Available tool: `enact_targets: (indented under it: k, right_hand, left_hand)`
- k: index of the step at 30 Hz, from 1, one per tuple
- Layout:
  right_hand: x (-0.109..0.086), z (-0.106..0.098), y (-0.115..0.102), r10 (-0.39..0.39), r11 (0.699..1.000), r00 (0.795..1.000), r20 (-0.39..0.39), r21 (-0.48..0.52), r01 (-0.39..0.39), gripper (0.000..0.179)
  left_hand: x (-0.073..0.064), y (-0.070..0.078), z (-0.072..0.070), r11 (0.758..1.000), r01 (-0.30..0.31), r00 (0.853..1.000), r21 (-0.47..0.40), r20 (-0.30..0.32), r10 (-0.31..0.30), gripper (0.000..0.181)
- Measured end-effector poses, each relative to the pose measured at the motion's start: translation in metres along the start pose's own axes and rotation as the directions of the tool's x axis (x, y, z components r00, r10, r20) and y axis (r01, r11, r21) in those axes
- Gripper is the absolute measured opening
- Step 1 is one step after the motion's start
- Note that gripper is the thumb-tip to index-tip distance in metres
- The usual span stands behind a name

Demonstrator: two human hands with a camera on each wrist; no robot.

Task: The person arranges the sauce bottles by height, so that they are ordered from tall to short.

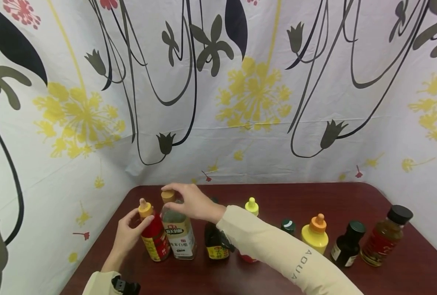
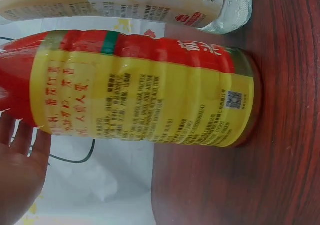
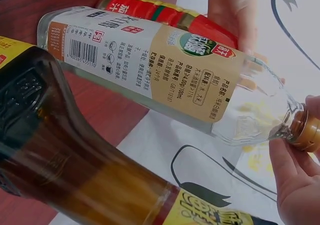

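Gripping ketchup bottle [image 1: 156, 242] up high with left hand [image 1: 127, 232], plus kinda pinching vinegar bottle [image 1: 181, 241] beside it with right hand [image 1: 195, 201].

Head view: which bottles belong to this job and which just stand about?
In use:
clear glass bottle, tan cap, in right hand
red squeeze bottle, yellow cap, at left hand

Standing about:
dark bottle with yellow label
bottle with bright yellow nozzle
green-capped bottle, mostly hidden
yellow squeeze bottle, orange cap
small dark bottle, green cap
black-capped bottle, red label
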State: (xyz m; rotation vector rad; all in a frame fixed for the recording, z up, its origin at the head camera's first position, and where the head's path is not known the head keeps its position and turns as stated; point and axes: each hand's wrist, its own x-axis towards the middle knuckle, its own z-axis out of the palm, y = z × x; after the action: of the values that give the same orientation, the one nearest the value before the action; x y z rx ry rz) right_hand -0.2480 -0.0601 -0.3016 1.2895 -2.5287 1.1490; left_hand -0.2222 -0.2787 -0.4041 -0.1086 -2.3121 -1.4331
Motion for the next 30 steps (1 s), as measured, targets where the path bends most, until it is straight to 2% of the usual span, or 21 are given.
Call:
enact_targets:
  k: [4, 6, 7, 8, 9, 10, 11, 13, 14, 15, 17, 18, 20, 22, 24, 25, 27, 28, 30]
  right_hand:
    - [0.002, -0.001, -0.002, 0.008, 1.0, 1.0, -0.004, -0.021, -0.008, 0.038]
    - [0.004, -0.002, -0.003, 0.009, 0.999, 1.0, 0.001, -0.041, -0.009, 0.037]
    - [0.005, -0.003, -0.003, 0.009, 0.999, 1.0, 0.006, -0.053, -0.008, 0.037]
    - [0.006, -0.004, -0.003, 0.008, 0.998, 1.0, 0.012, -0.066, -0.007, 0.036]
    - [0.007, -0.005, -0.004, 0.014, 0.997, 1.0, 0.02, -0.073, -0.012, 0.036]
    - [0.008, -0.006, -0.004, 0.021, 0.997, 0.999, 0.03, -0.081, -0.018, 0.036]
    - [0.009, -0.007, -0.005, 0.029, 0.996, 0.999, 0.04, -0.087, -0.025, 0.036]
    - [0.012, -0.01, -0.007, 0.042, 0.994, 0.997, 0.063, -0.108, -0.035, 0.035]
    - [0.013, -0.012, -0.008, 0.048, 0.993, 0.996, 0.078, -0.114, -0.039, 0.035]
    - [0.015, -0.013, -0.01, 0.056, 0.992, 0.994, 0.095, -0.122, -0.044, 0.035]
    - [0.019, -0.016, -0.014, 0.067, 0.989, 0.99, 0.127, -0.143, -0.048, 0.035]
    - [0.021, -0.018, -0.016, 0.075, 0.987, 0.987, 0.145, -0.152, -0.053, 0.035]
    - [0.025, -0.02, -0.019, 0.095, 0.984, 0.979, 0.18, -0.163, -0.066, 0.034]
    - [0.029, -0.022, -0.021, 0.11, 0.982, 0.972, 0.208, -0.176, -0.074, 0.033]
    - [0.03, -0.024, -0.021, 0.114, 0.98, 0.967, 0.228, -0.184, -0.072, 0.032]
    - [0.031, -0.025, -0.021, 0.11, 0.98, 0.966, 0.235, -0.189, -0.066, 0.032]
    - [0.031, -0.027, -0.021, 0.102, 0.979, 0.965, 0.24, -0.196, -0.055, 0.032]
    - [0.031, -0.027, -0.021, 0.099, 0.979, 0.966, 0.24, -0.198, -0.051, 0.033]
    - [0.03, -0.028, -0.021, 0.094, 0.979, 0.966, 0.241, -0.2, -0.046, 0.034]
  left_hand:
    - [0.002, -0.02, 0.001, 0.989, -0.101, 0.995, -0.108, -0.023, 0.099, 0.03]
    - [0.001, -0.022, 0.002, 0.983, -0.12, 0.993, -0.138, -0.034, 0.116, 0.03]
    - [0.004, -0.032, 0.002, 0.974, -0.148, 0.989, -0.173, -0.034, 0.144, 0.029]
    - [0.004, -0.031, 0.003, 0.974, -0.145, 0.989, -0.177, -0.043, 0.139, 0.029]
    - [0.001, -0.022, 0.004, 0.984, -0.11, 0.993, -0.142, -0.054, 0.103, 0.03]
    - [0.001, -0.022, 0.004, 0.984, -0.107, 0.993, -0.14, -0.058, 0.099, 0.03]
    - [0.0, -0.015, 0.004, 0.989, -0.07, 0.996, -0.127, -0.062, 0.063, 0.031]
    - [0.003, -0.03, 0.006, 0.984, -0.111, 0.992, -0.139, -0.073, 0.102, 0.031]
    - [0.001, -0.022, 0.006, 0.991, -0.075, 0.995, -0.11, -0.073, 0.067, 0.032]
    - [0.002, -0.026, 0.005, 0.992, -0.069, 0.996, -0.105, -0.069, 0.061, 0.032]
    - [0.008, -0.053, 0.006, 0.991, -0.107, 0.992, -0.086, -0.076, 0.1, 0.033]
    - [0.008, -0.053, 0.005, 0.992, -0.104, 0.992, -0.074, -0.075, 0.098, 0.033]
    - [0.004, -0.035, 0.003, 0.998, -0.034, 0.997, -0.045, -0.073, 0.03, 0.033]
    - [0.006, -0.042, 0.002, 0.994, -0.078, 0.994, -0.071, -0.076, 0.073, 0.032]
    - [0.002, -0.025, 0.001, 0.994, -0.055, 0.997, -0.095, -0.064, 0.048, 0.033]
    - [0.006, -0.037, 0.002, 0.986, -0.093, 0.995, -0.14, -0.057, 0.086, 0.033]
    - [0.01, -0.053, 0.003, 0.975, -0.139, 0.99, -0.173, -0.043, 0.134, 0.033]
    - [0.009, -0.048, 0.003, 0.979, -0.125, 0.992, -0.159, -0.044, 0.119, 0.034]
    - [0.011, -0.05, 0.003, 0.975, -0.142, 0.99, -0.173, -0.035, 0.138, 0.033]
